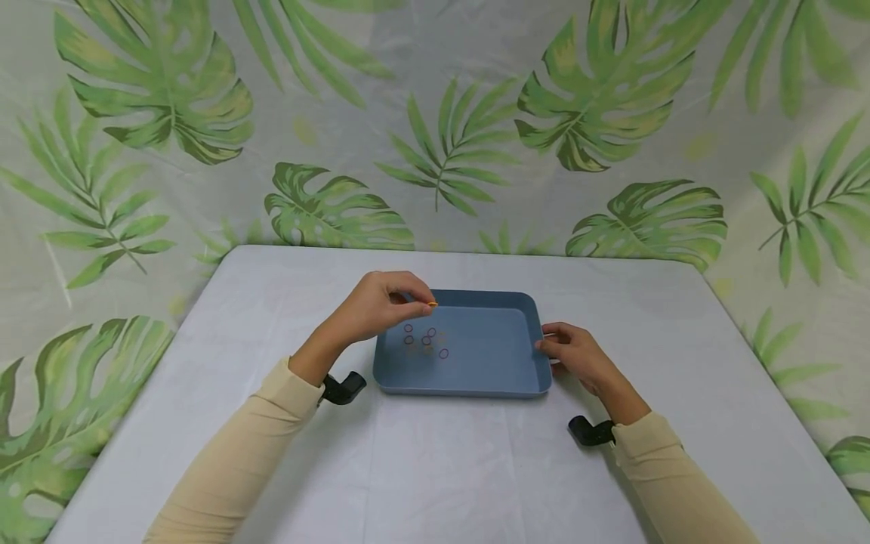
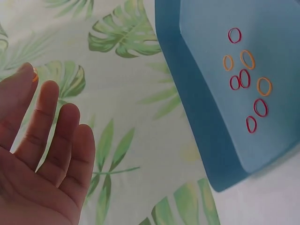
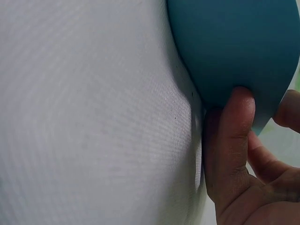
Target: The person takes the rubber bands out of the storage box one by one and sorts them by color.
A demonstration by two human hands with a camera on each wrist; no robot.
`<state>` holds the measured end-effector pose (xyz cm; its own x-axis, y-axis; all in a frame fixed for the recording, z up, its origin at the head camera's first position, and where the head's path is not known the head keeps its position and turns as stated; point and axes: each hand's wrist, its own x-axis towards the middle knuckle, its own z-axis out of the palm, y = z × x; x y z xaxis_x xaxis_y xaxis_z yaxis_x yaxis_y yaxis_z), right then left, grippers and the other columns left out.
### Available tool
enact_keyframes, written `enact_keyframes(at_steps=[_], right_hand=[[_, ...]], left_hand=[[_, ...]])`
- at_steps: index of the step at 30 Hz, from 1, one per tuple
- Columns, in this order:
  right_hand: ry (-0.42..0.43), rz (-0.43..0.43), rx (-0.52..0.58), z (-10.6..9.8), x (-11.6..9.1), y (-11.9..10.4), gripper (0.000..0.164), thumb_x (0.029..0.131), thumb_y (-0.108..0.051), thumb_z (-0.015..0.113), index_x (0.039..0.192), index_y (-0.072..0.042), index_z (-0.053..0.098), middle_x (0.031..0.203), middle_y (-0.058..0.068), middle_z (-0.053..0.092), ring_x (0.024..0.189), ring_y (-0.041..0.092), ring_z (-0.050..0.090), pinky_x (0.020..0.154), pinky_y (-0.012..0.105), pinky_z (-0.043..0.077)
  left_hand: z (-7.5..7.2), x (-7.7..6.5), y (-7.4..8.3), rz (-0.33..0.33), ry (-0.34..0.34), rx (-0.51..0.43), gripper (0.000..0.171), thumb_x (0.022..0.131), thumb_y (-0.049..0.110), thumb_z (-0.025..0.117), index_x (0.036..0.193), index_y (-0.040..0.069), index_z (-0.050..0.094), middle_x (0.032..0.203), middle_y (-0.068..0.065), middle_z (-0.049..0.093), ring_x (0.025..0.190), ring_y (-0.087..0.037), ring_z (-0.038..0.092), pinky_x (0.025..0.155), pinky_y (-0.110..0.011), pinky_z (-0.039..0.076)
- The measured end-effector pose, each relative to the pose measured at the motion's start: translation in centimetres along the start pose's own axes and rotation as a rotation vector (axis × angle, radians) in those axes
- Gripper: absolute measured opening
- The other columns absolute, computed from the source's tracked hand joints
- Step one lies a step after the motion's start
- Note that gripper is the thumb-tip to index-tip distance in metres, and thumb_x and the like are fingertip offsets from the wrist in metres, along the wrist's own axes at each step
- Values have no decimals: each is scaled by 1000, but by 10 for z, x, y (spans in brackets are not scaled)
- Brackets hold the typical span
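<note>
A shallow blue tray [image 1: 489,351] sits on the table. Inside it, toward its left side, lie several thin red rubber bands [image 2: 260,107] and three orange rubber bands [image 2: 264,86]. Above the tray's far left part, my left hand [image 1: 390,302] pinches one orange rubber band [image 1: 432,304] between thumb and fingertip. In the left wrist view that band is mostly hidden behind the thumb, while the other fingers are spread. My right hand [image 1: 574,353] grips the tray's right wall, its thumb at the rim and its fingers [image 3: 236,126] against the outside.
A white cloth [image 1: 435,468] covers the table under the tray. Behind it hangs a leaf-printed backdrop [image 1: 462,227]. Each wrist wears a black camera mount, one at the left wrist [image 1: 344,387] and one at the right [image 1: 590,431].
</note>
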<state>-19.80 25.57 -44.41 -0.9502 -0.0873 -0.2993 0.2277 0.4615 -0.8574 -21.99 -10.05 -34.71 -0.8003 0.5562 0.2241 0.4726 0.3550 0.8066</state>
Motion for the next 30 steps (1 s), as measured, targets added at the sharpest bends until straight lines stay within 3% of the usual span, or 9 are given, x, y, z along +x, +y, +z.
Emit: enact_keyframes(at_steps=[8,13,23,30], right_hand=[[-3,-1,8,0,-1,-1,53,98,-17,59,143,5,43,126,23,59,100,16,66,74,27,56],[-4,1,10,1,-2,-2,54,98,-19,59,144,5,42,130,25,57,106,22,66,75,27,56],[-7,-1,3,1,-2,-2,55,99,-20,59,145,4,41,134,27,55,108,24,65,77,26,56],[0,9,-3,3,-3,-1,57,98,-21,59,146,4,40,134,26,55,110,25,64,77,26,56]], left_hand=[[-16,-17,2,8,30,40,7,91,18,73,95,20,78,103,2,73,90,-11,65,79,-32,55],[-31,-26,-6,-45,73,87,7,91,20,73,96,19,78,104,2,74,96,-9,65,82,-29,54],[-58,-48,-48,-179,156,165,13,92,22,72,102,15,77,107,-2,74,95,-7,65,82,-26,54],[-66,-58,-84,-318,183,185,18,93,21,70,106,10,77,111,-11,74,100,-23,68,88,-33,55]])
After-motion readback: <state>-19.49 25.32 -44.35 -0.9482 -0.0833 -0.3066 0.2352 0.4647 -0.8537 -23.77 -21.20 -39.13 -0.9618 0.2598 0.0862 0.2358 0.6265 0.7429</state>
